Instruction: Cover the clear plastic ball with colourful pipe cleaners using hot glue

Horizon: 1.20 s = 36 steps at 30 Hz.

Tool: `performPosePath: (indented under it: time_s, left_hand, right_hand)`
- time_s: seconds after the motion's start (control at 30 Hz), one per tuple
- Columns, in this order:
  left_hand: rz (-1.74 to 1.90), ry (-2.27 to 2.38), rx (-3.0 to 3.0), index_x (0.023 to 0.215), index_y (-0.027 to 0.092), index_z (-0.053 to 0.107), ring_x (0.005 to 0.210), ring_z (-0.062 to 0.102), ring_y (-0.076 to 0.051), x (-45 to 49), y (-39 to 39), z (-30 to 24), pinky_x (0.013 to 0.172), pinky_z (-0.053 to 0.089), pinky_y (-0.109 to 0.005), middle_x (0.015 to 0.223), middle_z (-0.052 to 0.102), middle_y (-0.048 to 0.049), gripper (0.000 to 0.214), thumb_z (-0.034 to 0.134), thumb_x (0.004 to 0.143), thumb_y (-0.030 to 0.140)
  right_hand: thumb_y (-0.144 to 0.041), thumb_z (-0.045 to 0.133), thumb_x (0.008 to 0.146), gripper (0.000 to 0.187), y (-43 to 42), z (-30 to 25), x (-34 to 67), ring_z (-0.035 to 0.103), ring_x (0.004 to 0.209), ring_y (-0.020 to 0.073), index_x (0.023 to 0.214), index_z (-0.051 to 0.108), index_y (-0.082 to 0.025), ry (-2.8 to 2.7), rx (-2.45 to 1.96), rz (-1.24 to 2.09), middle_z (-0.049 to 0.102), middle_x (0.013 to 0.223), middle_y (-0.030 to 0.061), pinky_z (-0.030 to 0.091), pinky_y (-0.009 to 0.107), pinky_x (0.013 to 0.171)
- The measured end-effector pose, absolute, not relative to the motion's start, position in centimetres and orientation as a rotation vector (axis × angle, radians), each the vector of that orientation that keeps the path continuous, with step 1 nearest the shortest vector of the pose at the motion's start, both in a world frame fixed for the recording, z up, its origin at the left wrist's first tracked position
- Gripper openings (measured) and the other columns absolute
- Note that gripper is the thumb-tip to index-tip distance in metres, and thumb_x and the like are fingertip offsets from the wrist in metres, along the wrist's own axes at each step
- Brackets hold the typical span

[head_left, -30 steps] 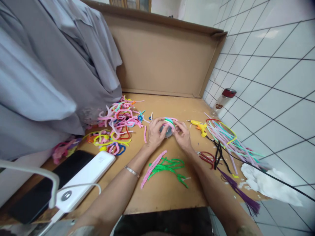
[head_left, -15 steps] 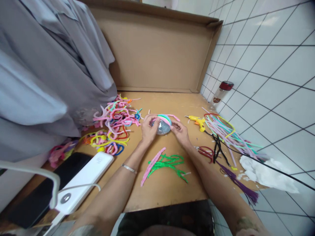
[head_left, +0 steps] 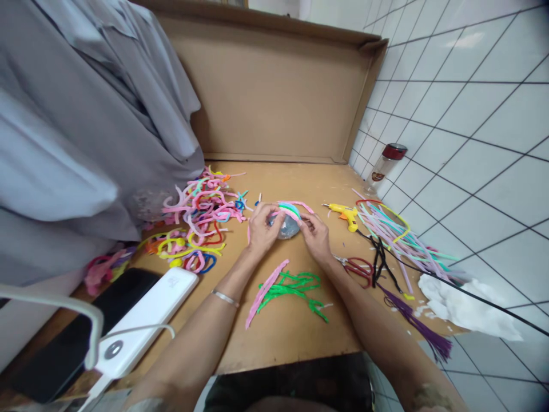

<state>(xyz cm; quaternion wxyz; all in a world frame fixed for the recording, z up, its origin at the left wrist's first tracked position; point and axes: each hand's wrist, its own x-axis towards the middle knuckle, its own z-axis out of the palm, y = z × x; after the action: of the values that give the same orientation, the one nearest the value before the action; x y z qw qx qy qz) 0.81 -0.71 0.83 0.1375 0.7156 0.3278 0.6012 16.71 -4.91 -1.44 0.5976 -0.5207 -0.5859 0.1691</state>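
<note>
Between my two hands is a clear, greyish plastic ball (head_left: 286, 228) with pink and green pipe cleaners (head_left: 289, 209) laid across its upper side. My left hand (head_left: 263, 224) grips it from the left, the thumb pressing the strands against its surface. From the right, my right hand (head_left: 316, 233) pinches the pink strand with thumb and fingertips at the ball's edge. A loose pink end trails behind toward the right. Nearer to me, a flattened pink strip (head_left: 267, 293) lies beside several twisted green pipe cleaners (head_left: 295, 287).
A tangle of pipe cleaners (head_left: 206, 206) covers the left side, near a white power bank (head_left: 150, 317) and black phone (head_left: 86, 337). On the right are a yellow glue gun (head_left: 345, 215), red scissors (head_left: 358, 269), long pipe cleaners (head_left: 390, 234) and a jar (head_left: 384, 166). Cardboard (head_left: 274, 97) stands behind.
Both hands have shifted slightly on the ball. The left hand has come further over it, and the pink and green strands now sit a little lower and more to the right.
</note>
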Motion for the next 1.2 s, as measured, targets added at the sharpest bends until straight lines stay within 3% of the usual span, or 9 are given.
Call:
performPosePath:
  time_s: [0.33,0.63,0.83,1.07,1.2]
  left_hand:
    - [1.704,1.023,2.009,0.079,0.020,0.061,0.087,0.062,-0.019,1.2,-0.9,0.9,0.080,0.049,-0.034,0.088,0.068,-0.0049,0.009,0.057,0.085,0.027]
    - [1.614,0.993,2.055,0.078,0.020,0.059,0.088,0.063,-0.019,0.9,-0.8,1.4,0.083,0.048,-0.035,0.091,0.068,-0.0059,0.012,0.055,0.087,0.027]
    - [1.551,0.926,2.147,0.079,0.020,0.059,0.091,0.063,-0.020,0.5,-0.7,1.6,0.085,0.048,-0.035,0.094,0.068,-0.0070,0.013,0.053,0.089,0.026]
    - [1.507,0.939,2.131,0.081,0.021,0.059,0.086,0.062,-0.020,0.2,-0.6,1.9,0.082,0.048,-0.035,0.088,0.068,-0.0064,0.017,0.051,0.091,0.033]
    - [1.533,1.008,2.174,0.091,0.021,0.063,0.088,0.060,-0.021,0.4,-0.6,1.8,0.084,0.047,-0.036,0.090,0.067,-0.0057,0.014,0.050,0.087,0.024]
  right_hand:
    - [-0.040,0.058,0.085,0.025,-4.9,-1.7,16.7,0.065,0.086,0.0200,0.098,0.070,-0.022,-1.296,-1.239,0.423,0.070,0.098,0.0071,0.053,0.036,0.082]
    - [-0.048,0.068,0.075,0.029,-5.0,-0.8,16.5,0.064,0.072,0.0184,0.086,0.067,-0.022,-1.206,-1.218,0.565,0.071,0.087,0.0042,0.055,0.033,0.069]
    - [-0.051,0.072,0.068,0.034,-4.4,-1.1,16.6,0.066,0.073,0.0194,0.084,0.065,-0.021,-1.084,-1.177,0.733,0.071,0.080,0.0025,0.055,0.034,0.071]
    - [-0.052,0.072,0.069,0.034,-4.3,-1.1,17.1,0.066,0.076,0.0197,0.083,0.065,-0.022,-1.118,-1.160,0.708,0.072,0.081,0.0023,0.055,0.035,0.074]
    - [-0.053,0.071,0.071,0.033,-4.4,-0.9,17.0,0.066,0.075,0.0195,0.084,0.065,-0.023,-1.158,-1.160,0.698,0.073,0.083,0.0022,0.056,0.035,0.073]
